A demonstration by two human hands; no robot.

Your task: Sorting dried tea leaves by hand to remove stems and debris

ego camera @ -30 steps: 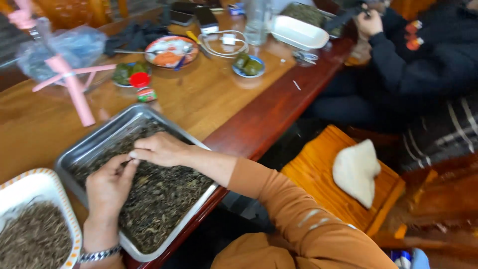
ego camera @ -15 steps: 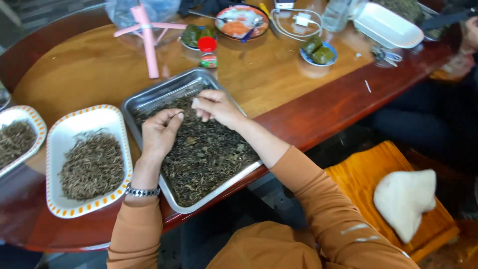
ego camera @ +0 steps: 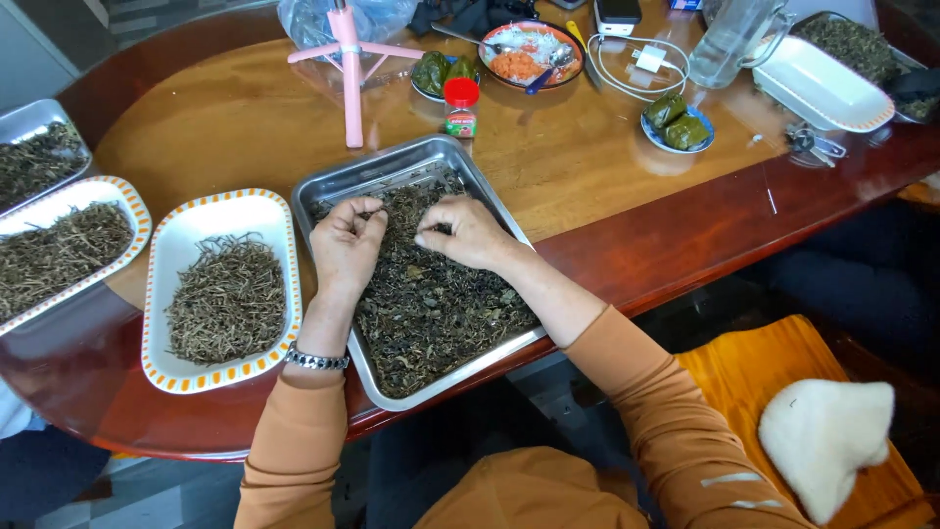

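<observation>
Both hands are working over the metal tray of dark dried leaves, which is sitting at the near edge of the wooden table. The left hand is resting on the leaves with its fingers curled in toward the palm, possibly closing on a small pinch, though whether anything is held there cannot be told. The right hand is lying just beside it, thumb and forefinger brought close together at the leaf surface; what they are gripping, if anything, is too small to see. To do this picking well, it seems wise to be spreading the leaves thin with the fingertips, taking only 1 small bit at a time, and keeping the wrists low so nothing is spilling over the tray's rim. Just to the left, touching or nearly touching the tray, the white dish with the orange rim is holding lighter, thinner strands, so the 2 piles are staying apart. A second such dish is lying further left.
</observation>
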